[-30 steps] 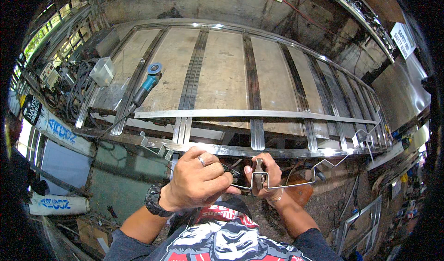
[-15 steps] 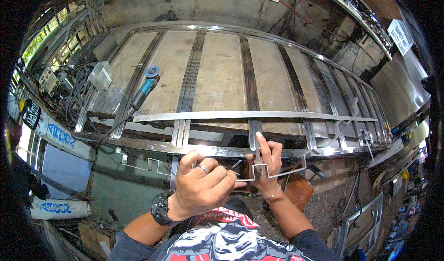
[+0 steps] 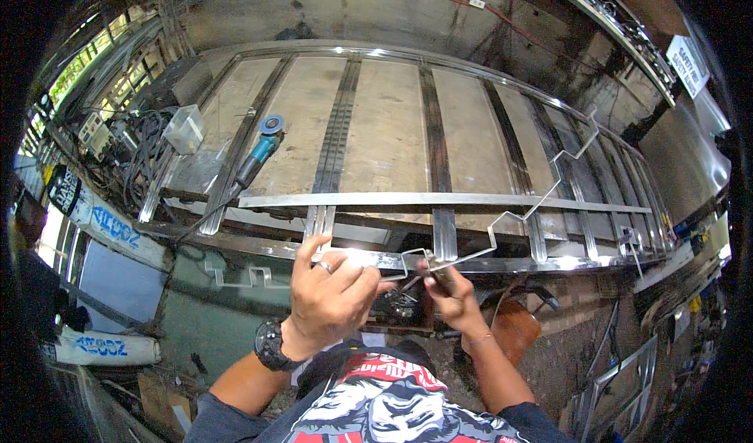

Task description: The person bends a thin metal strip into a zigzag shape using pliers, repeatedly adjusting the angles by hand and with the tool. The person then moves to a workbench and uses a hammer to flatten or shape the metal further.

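Note:
A thin metal strip [image 3: 508, 217], bent into square steps, runs across in front of me and rises to the far right over the metal frame. My left hand [image 3: 333, 286], wearing a ring and a dark watch, is closed around the strip left of centre. The strip's stepped left end [image 3: 259, 277] sticks out beyond that hand and looks blurred. My right hand [image 3: 457, 298] grips a short, dull metal bar-like tool [image 3: 444, 277], its tip against the strip by a square bend. Part of the strip is hidden behind my left fingers.
The large welded frame [image 3: 369, 256] of shiny metal bars lies on a pale board surface. Across it rests a long flat bar [image 3: 376, 200]. A teal angle grinder [image 3: 259, 153] and a clear plastic bin [image 3: 183, 129] sit at left. An orange-brown seat [image 3: 516, 327] stands below right.
The bent strip has turned, its right part swinging up and away over the frame. My right hand has drawn its pointing finger back around the tool. The left hand has shifted slightly left.

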Motion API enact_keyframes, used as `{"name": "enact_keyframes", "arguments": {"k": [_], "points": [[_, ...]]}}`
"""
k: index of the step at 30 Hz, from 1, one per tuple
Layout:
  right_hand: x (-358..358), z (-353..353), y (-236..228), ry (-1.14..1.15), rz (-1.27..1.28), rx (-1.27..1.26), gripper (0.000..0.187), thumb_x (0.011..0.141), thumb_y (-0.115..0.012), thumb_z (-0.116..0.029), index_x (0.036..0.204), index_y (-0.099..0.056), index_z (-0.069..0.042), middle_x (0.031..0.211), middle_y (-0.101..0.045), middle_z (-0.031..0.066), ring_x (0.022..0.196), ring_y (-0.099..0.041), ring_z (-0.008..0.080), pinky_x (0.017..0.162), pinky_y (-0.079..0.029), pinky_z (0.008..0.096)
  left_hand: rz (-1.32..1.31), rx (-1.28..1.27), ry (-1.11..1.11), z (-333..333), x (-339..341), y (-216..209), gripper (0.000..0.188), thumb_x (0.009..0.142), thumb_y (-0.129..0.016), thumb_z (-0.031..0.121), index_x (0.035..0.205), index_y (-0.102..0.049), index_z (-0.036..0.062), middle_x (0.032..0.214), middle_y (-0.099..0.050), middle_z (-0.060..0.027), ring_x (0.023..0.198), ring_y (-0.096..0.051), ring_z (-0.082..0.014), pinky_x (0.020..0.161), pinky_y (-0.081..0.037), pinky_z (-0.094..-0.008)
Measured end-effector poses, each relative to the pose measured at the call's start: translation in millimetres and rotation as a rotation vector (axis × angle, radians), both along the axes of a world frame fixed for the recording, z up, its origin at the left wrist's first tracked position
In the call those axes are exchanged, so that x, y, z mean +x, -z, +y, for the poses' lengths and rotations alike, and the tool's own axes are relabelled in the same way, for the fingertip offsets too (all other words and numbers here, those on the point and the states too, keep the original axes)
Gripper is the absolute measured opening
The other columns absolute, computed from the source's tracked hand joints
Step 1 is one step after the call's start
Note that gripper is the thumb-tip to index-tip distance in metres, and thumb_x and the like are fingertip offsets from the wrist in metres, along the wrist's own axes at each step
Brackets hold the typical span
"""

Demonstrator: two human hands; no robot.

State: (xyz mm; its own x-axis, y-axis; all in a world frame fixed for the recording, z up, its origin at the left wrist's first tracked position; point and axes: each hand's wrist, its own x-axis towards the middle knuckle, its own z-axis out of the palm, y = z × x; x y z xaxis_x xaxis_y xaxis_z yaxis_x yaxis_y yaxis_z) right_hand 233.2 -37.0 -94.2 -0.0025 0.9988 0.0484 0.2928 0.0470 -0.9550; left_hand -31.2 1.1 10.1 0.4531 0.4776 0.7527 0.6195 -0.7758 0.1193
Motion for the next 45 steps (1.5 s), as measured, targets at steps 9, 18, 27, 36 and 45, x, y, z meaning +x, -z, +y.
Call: {"name": "enact_keyframes", "arguments": {"k": [9,18,27,36,45], "points": [[-3.4,4.9,-44.4,-0.177,1.387,-0.067,0.058,0.1,-0.076,-0.03,0.146,-0.052,-0.003,0.12,-0.066,0.0153,0.131,-0.06,0.0388,0.12,-0.043,0.0579,0.064,0.009,0.051,17.5,10.1,22.2,0.022,0.08,-0.083,0.025,0.088,-0.067,0.012,0.085,-0.06,-0.0025,0.087,-0.066,-0.0258,0.073,-0.054,-0.0393],[-14.4,20.1,-51.7,0.254,1.364,-0.078,0.023,0.098,-0.062,-0.004,0.121,-0.062,-0.008,0.112,-0.071,0.0122,0.125,-0.067,0.0395,0.103,-0.058,0.0552,-0.008,-0.099,-0.034,17.2,20.4,15.8,0.06,0.076,-0.089,0.029,0.131,-0.07,0.0099,0.107,-0.069,-0.0132,0.107,-0.067,-0.0331,0.096,-0.053,-0.0478],[-14.0,25.3,-43.6,0.33,1.342,-0.049,0.022,0.101,-0.054,-0.004,0.123,-0.06,-0.006,0.117,-0.07,0.0136,0.128,-0.065,0.0398,0.108,-0.054,0.0592,0.034,-0.208,-0.163,15.4,-14.7,45.7,0.059,0.082,-0.089,0.036,0.126,-0.068,0.0017,0.093,-0.073,-0.0126,0.076,-0.068,-0.0281,0.072,-0.049,-0.0404],[-18.4,38.0,-45.7,0.429,1.261,-0.142,0.019,0.097,-0.058,-0.002,0.116,-0.057,-0.006,0.114,-0.068,0.0148,0.124,-0.067,0.0396,0.094,-0.063,0.0586,-0.076,-0.207,-0.21,21.9,-8.8,61.6,0.059,0.087,-0.084,0.039,0.131,-0.067,0.0033,0.077,-0.072,-0.0129,0.062,-0.066,-0.0317,0.061,-0.049,-0.0417],[-22.8,41.8,-42.7,0.436,1.294,-0.147,0.024,0.096,-0.063,-0.001,0.119,-0.058,-0.004,0.113,-0.068,0.0147,0.118,-0.069,0.0373,0.092,-0.064,0.055,-0.118,-0.27,-0.241,25.3,-6.9,57.0,0.055,0.088,-0.084,0.042,0.129,-0.07,0.0081,0.075,-0.071,-0.0134,0.061,-0.067,-0.0325,0.058,-0.05,-0.0427]]}}
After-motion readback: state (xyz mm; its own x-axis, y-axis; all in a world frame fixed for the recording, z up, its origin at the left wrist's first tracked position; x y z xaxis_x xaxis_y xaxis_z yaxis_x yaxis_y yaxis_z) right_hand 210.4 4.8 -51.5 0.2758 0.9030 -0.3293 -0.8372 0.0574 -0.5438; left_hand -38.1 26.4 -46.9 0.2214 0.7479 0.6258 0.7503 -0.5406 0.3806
